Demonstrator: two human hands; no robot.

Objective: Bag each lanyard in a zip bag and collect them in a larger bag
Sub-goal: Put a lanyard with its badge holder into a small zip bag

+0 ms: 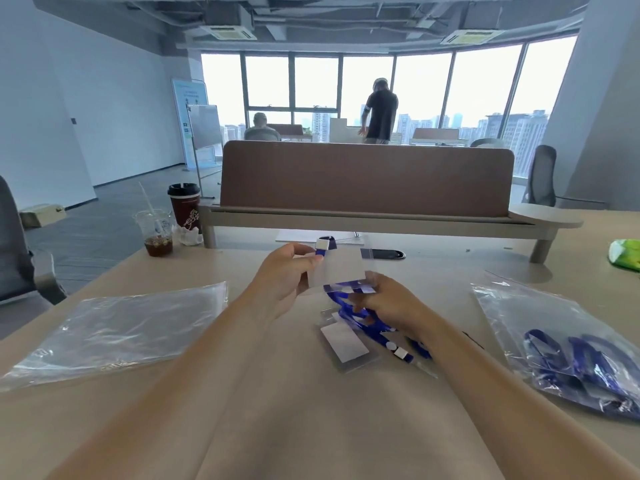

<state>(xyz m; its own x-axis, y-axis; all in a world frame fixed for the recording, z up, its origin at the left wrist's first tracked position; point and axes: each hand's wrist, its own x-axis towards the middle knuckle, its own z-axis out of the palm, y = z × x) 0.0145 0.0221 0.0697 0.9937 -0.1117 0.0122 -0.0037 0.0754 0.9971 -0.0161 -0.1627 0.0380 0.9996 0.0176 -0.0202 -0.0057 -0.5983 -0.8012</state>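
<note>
My left hand (284, 275) pinches the top of a clear badge holder (337, 270) by its white clip, held just above the table. My right hand (391, 306) grips the blue lanyard strap (346, 299) at the holder's lower edge. Below my right hand another blue lanyard (384, 337) with a white card holder (344, 342) lies on the table. A large clear bag (540, 327) at the right holds several bagged blue lanyards. A stack of flat clear zip bags (121, 327) lies at the left.
An iced drink cup (156, 233) with a straw, a dark coffee cup (184, 207) and a crumpled tissue stand at the far left. A brown desk divider (367, 178) runs across the back. A green packet (627, 254) sits at the right edge. Two persons are by the far windows.
</note>
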